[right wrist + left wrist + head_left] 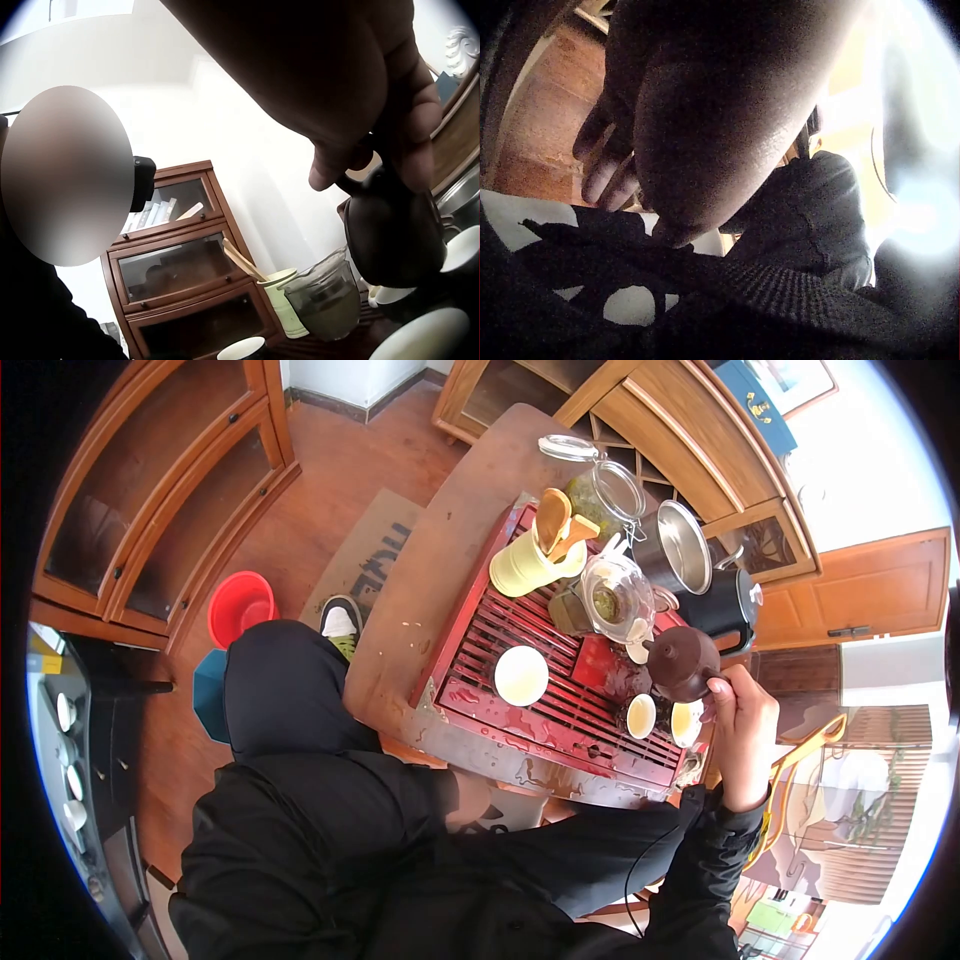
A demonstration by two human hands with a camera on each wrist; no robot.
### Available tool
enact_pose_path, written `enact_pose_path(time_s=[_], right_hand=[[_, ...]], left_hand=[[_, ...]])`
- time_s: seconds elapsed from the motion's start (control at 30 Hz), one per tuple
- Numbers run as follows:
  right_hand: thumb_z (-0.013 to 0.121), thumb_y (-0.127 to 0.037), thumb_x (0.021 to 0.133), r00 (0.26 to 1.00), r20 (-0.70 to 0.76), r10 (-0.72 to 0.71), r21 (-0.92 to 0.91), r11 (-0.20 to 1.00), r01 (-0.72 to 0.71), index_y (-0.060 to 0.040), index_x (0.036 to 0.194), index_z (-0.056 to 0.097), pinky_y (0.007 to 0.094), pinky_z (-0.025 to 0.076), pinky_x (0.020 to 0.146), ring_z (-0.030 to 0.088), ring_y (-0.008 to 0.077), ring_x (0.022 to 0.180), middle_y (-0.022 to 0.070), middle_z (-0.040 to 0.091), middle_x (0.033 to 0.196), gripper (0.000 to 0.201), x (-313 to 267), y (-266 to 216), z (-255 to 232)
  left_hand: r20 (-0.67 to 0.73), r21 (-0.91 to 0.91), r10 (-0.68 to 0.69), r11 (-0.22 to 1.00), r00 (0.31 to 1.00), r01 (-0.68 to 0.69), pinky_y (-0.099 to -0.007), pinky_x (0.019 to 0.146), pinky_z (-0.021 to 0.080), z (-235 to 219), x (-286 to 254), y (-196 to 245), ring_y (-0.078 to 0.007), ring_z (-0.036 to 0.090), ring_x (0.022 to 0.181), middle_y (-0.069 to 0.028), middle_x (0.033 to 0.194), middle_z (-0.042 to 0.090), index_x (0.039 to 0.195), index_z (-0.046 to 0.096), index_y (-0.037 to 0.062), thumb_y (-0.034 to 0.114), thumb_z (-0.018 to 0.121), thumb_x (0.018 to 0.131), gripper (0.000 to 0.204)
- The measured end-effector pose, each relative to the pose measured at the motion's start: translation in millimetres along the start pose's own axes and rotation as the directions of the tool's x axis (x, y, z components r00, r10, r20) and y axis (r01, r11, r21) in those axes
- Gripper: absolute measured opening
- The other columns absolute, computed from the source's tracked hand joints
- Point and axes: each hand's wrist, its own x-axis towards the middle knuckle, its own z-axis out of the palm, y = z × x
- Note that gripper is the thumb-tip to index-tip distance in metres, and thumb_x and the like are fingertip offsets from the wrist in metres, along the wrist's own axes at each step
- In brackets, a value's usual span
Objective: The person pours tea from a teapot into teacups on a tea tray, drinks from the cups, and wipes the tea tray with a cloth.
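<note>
My right hand grips a dark brown teapot by its handle, above the right end of the red slatted tea tray. Two small cups of pale tea, a nearer cup and a cup under the hand, sit just below the pot. A wider white cup holding pale liquid stands further left on the slats. In the right wrist view, thumb and fingers pinch the handle of the teapot. Below the table edge, my left hand hangs with loose fingers, holding nothing.
Behind the pot stand a glass pitcher, a yellow-green holder with wooden tools, an open-lidded glass jar, a steel-lined pot and a black kettle. A red bucket is on the floor at left.
</note>
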Motion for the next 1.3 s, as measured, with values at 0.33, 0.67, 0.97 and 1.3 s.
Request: enact_pose_path(time_s=[0.33, 0.67, 0.97, 1.3], right_hand=[[0.061, -0.020, 0.101, 1.000, -0.006, 0.023, 0.066, 0.998, -0.022, -0.0010, 0.093, 0.065, 0.0334, 0.046, 0.053, 0.064, 0.0203, 0.055, 0.0115, 0.063, 0.063, 0.021, 3, 1, 3], [0.061, -0.020, 0.101, 0.999, -0.012, 0.040, 0.076, 0.996, -0.039, -0.0010, 0.092, 0.064, 0.0335, 0.046, 0.052, 0.064, 0.0198, 0.055, 0.0113, 0.063, 0.063, 0.021, 3, 0, 4], [0.062, -0.021, 0.101, 1.000, -0.025, 0.019, 0.066, 0.998, -0.017, -0.0011, 0.091, 0.064, 0.0334, 0.046, 0.052, 0.064, 0.0200, 0.055, 0.0110, 0.063, 0.064, 0.022, 5, 0, 5], [0.061, -0.020, 0.102, 0.997, -0.021, 0.073, 0.110, 0.992, -0.070, -0.0012, 0.096, 0.066, 0.0323, 0.046, 0.052, 0.063, 0.0184, 0.053, 0.0097, 0.062, 0.062, 0.020, 1, 5, 6]], left_hand=[[-0.058, -0.039, -0.006, 0.999, 0.998, 0.004, -0.0474, 0.079, 0.056, -20, -17, 9, -0.0409, 0.071, 0.090, -0.0274, 0.093, 0.072, 0.105, 0.067, -0.0124, 0.008, 0.068, 0.075, 0.037], [-0.046, -0.042, -0.039, 0.998, 0.998, 0.037, -0.0474, 0.082, 0.056, -17, -13, 9, -0.0409, 0.071, 0.090, -0.0272, 0.094, 0.072, 0.102, 0.070, -0.0098, 0.008, 0.066, 0.075, 0.032], [-0.056, -0.049, 0.024, 0.998, 0.998, -0.027, -0.0481, 0.077, 0.055, -18, -14, 8, -0.0402, 0.071, 0.090, -0.0264, 0.092, 0.071, 0.106, 0.065, -0.0113, 0.009, 0.071, 0.072, 0.040], [0.032, -0.023, -0.011, 1.000, 0.999, 0.011, -0.0491, 0.073, 0.055, 6, 5, -3, -0.0394, 0.070, 0.087, -0.0239, 0.090, 0.069, 0.113, 0.061, -0.0103, 0.010, 0.072, 0.071, 0.048]])
